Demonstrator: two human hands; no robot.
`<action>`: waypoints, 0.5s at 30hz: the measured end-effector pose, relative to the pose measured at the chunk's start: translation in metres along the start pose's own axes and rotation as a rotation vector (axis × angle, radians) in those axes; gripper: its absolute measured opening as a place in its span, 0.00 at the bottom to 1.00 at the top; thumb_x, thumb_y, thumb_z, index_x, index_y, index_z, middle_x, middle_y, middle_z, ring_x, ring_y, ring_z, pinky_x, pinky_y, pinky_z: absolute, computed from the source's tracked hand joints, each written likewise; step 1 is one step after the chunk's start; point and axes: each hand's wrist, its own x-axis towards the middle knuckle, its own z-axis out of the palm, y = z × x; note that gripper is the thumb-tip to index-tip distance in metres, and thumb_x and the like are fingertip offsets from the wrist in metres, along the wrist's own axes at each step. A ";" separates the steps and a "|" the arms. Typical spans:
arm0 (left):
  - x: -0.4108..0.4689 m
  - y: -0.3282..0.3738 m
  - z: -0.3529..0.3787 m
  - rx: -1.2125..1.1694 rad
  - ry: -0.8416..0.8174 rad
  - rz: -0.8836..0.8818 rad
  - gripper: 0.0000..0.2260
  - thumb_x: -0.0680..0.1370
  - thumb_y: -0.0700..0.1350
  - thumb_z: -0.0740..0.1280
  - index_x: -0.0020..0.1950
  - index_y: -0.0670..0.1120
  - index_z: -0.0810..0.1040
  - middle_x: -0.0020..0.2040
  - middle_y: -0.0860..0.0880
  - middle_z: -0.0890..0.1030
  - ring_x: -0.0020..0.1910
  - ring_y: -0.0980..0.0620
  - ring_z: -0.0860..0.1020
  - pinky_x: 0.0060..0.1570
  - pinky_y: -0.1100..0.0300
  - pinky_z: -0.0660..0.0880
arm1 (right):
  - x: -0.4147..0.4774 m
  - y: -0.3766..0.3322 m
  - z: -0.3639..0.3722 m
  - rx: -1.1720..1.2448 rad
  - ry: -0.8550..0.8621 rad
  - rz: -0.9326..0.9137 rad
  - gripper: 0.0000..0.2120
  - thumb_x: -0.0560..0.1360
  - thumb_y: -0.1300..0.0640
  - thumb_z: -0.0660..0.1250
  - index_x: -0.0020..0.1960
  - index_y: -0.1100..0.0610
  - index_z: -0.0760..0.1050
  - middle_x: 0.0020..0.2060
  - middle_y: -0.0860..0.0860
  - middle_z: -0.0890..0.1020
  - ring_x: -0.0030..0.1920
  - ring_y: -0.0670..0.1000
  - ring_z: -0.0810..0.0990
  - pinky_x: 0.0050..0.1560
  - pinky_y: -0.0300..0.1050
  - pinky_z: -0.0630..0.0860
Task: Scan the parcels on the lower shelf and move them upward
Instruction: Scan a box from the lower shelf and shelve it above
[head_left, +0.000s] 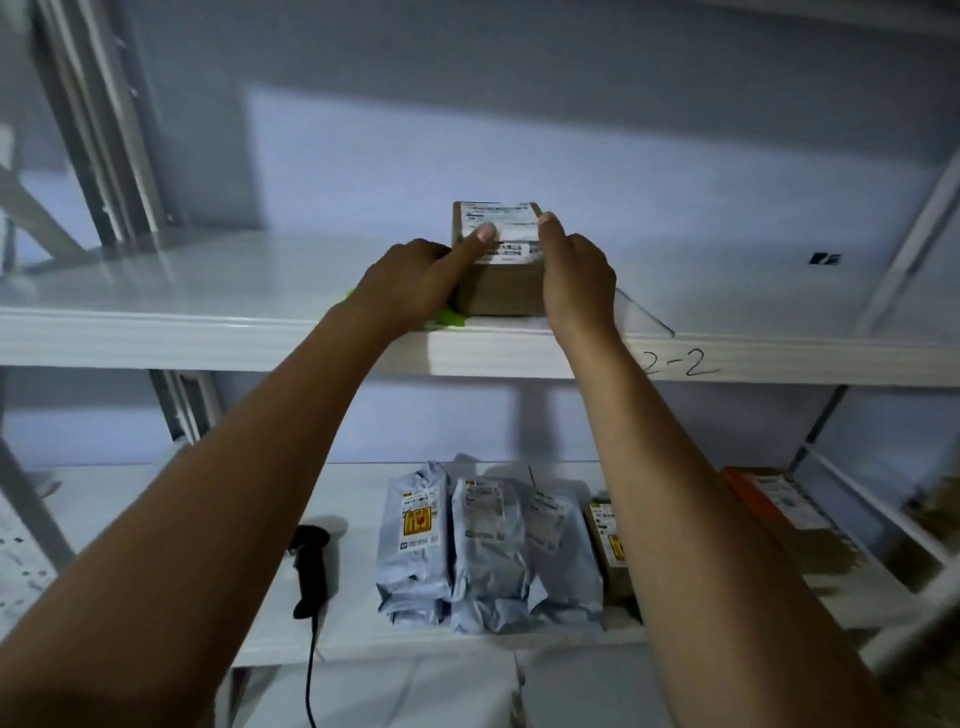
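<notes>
A small brown cardboard box (501, 283) with a white label sits on the upper shelf (208, 338). My left hand (415, 280) grips its left side, thumb lying across the label. My right hand (576, 275) grips its right side, thumb at the top corner. On the lower shelf (337, 519) stand three grey plastic mailer parcels (483, 551) side by side, with a brown labelled box (610, 545) to their right, partly hidden by my right forearm. A black handheld scanner (310, 566) lies on the lower shelf to the left of the parcels, its cable hanging down.
A green object (447, 318) shows under my left wrist on the upper shelf. A clear divider (644, 312) stands right of the box. The shelf edge reads "2-2" (680, 364). An orange-edged carton (795, 514) lies on the lower shelf's right side. Metal uprights frame both sides.
</notes>
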 end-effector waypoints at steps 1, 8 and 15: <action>0.002 -0.002 0.002 0.052 -0.017 -0.001 0.36 0.74 0.79 0.48 0.48 0.54 0.84 0.48 0.49 0.84 0.51 0.47 0.80 0.59 0.49 0.75 | 0.005 0.005 0.002 0.042 0.011 0.022 0.21 0.82 0.43 0.57 0.49 0.60 0.77 0.38 0.47 0.78 0.45 0.53 0.77 0.43 0.47 0.68; 0.017 -0.013 0.009 0.244 0.022 -0.012 0.37 0.74 0.79 0.47 0.80 0.63 0.60 0.72 0.48 0.77 0.73 0.42 0.72 0.72 0.40 0.62 | 0.017 0.014 0.007 0.153 0.057 -0.026 0.14 0.81 0.50 0.57 0.53 0.52 0.81 0.49 0.46 0.83 0.51 0.49 0.78 0.58 0.45 0.73; 0.021 -0.018 0.013 0.254 0.015 -0.002 0.36 0.75 0.78 0.39 0.80 0.68 0.54 0.69 0.46 0.79 0.72 0.40 0.71 0.71 0.37 0.59 | 0.018 0.020 0.008 0.077 -0.063 -0.034 0.27 0.77 0.31 0.57 0.60 0.49 0.80 0.58 0.47 0.84 0.60 0.50 0.80 0.65 0.49 0.74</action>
